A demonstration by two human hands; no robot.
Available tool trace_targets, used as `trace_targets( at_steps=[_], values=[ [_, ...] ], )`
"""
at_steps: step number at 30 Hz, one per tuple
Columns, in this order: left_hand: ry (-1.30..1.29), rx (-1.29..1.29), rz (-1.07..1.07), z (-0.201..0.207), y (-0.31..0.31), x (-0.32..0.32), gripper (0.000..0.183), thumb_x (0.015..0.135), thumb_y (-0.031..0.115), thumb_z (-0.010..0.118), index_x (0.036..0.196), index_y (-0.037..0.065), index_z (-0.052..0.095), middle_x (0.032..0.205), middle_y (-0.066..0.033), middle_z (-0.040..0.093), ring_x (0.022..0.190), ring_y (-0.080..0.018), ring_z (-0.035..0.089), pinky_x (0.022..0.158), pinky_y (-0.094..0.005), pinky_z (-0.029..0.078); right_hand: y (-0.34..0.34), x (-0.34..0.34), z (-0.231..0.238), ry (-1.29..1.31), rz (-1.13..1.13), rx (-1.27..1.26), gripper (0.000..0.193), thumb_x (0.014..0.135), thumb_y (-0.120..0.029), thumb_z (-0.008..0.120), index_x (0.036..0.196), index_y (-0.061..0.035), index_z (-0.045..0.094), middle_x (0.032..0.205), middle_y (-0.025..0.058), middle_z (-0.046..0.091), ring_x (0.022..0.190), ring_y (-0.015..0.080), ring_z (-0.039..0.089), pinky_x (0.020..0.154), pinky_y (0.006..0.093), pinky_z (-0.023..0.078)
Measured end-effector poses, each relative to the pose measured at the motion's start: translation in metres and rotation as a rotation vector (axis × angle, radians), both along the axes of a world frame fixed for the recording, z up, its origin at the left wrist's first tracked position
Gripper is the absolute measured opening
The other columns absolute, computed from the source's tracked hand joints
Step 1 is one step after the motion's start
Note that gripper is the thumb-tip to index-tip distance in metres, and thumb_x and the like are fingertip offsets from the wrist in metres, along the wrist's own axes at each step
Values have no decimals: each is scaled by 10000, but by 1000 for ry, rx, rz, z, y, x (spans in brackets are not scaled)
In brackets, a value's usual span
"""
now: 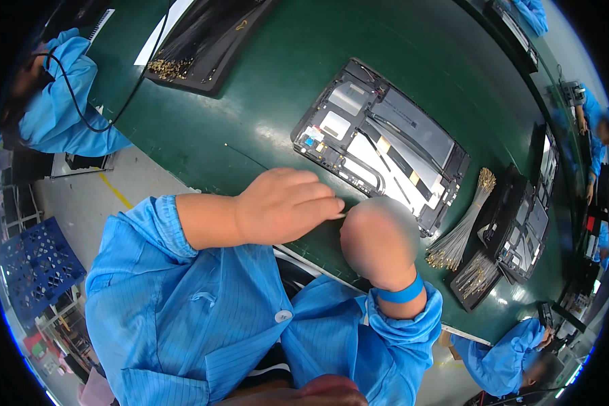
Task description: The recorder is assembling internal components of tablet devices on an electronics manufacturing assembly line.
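Observation:
My left hand (287, 206) is closed above the near edge of the table, its fingertips pinched together. A thin dark cable (245, 156) sticks out from behind its knuckles, with a small tip at the far end; the hand appears to grip it. Close by on the right, my right hand (379, 237) is smeared, so its fingers do not show clearly; a blue band circles its wrist. Just beyond both hands lies an opened tablet-like device (382, 139), its battery, boards and loose flat strips exposed.
A dark tray (210, 51) of black cables stands far left. To the right lie a bundle of grey cables (468, 216), a small box of cables (477, 279) and another opened device (521, 233). Co-workers in blue sit left (64, 101) and lower right (501, 358).

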State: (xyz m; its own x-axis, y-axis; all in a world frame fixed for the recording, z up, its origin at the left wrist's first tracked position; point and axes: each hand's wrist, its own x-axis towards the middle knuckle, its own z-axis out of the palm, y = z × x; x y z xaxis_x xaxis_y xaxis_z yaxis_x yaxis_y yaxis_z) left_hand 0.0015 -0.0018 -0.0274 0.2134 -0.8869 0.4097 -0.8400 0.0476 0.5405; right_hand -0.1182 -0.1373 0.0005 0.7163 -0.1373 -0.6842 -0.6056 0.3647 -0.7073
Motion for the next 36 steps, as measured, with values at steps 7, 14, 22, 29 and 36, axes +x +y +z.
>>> trace_targets(
  at_steps=[7,14,22,29,36],
  values=[
    [-170,59,179,-13,-23,16,171,639,103,631,800,81,578,836,-31,538,893,-242,472,780,-354,372,-9,36,6,-233,-821,-113,272,836,-261,473,959,-20,444,677,71,515,510,103,453,456,213,375],
    [-116,47,204,-15,-25,17,177,639,105,638,807,90,586,829,-29,544,921,-239,467,798,-356,363,0,38,-23,-518,-745,-666,300,881,-256,363,1015,10,396,802,101,536,685,141,521,647,253,418],
    [-168,71,196,-17,-22,16,180,643,108,636,814,90,583,838,-30,528,920,-241,464,793,-360,364,2,36,-43,-679,-610,-879,230,885,-207,344,993,-8,385,834,133,558,733,166,523,700,277,406],
    [-152,60,185,-16,-24,17,207,618,76,568,824,83,548,834,-19,528,926,-220,448,792,-348,355,-1,34,-46,-652,-617,-833,226,884,-211,348,965,-7,399,814,123,564,735,165,523,697,272,404],
    [-141,47,185,-14,-26,17,196,623,87,566,819,76,547,834,-24,527,931,-231,443,797,-358,348,-7,47,-13,-595,-202,-1067,176,825,-194,462,763,-44,530,693,101,568,600,229,544,550,313,440]
  ],
)
